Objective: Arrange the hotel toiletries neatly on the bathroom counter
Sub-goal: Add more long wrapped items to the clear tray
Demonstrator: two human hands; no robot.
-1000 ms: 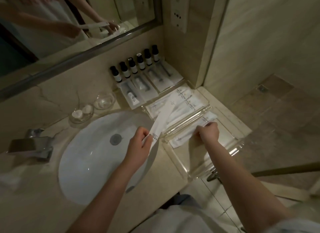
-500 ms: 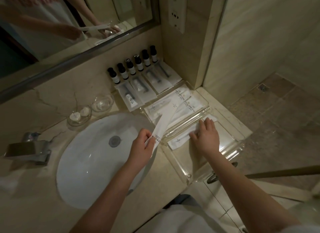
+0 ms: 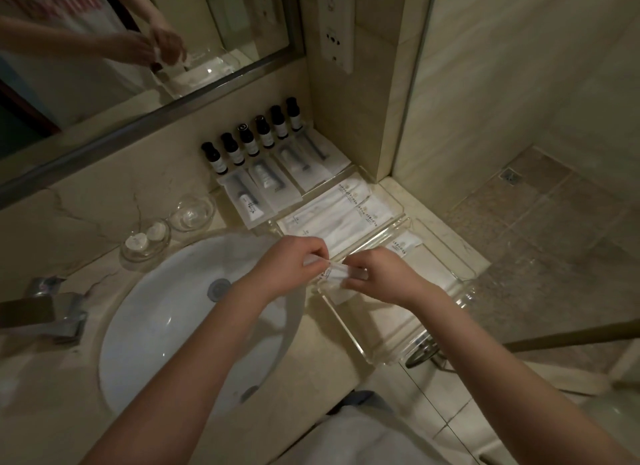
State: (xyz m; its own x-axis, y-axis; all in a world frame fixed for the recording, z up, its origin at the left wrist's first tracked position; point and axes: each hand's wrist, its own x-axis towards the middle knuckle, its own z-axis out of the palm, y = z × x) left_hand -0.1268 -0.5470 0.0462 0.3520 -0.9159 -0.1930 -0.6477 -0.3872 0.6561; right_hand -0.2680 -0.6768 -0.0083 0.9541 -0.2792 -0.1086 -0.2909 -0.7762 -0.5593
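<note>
My left hand [image 3: 291, 267] and my right hand [image 3: 377, 277] meet over the near left corner of a clear acrylic tray [image 3: 446, 291], both pinching one white toiletry packet [image 3: 334, 274]; most of the packet is hidden by my fingers. Another white packet [image 3: 403, 245] lies in the tray's near compartment. Flat white packets [image 3: 332, 215] fill the far compartment. Behind them, clear-fronted boxed kits [image 3: 277, 180] lie side by side, and several small dark-capped bottles [image 3: 249, 142] stand in a row against the wall.
A white basin [image 3: 166, 312] with a drain sits left of the tray, a chrome tap [image 3: 45, 312] at its far left. Two glass dishes [image 3: 166, 229] stand behind the basin, one holding round soaps. A mirror [image 3: 104, 49] hangs above; the counter edge drops to tiled floor at right.
My left hand has brought the long white packet down and right to the tray corner. My right hand has left the packet lying in the tray and taken hold of the same long packet.
</note>
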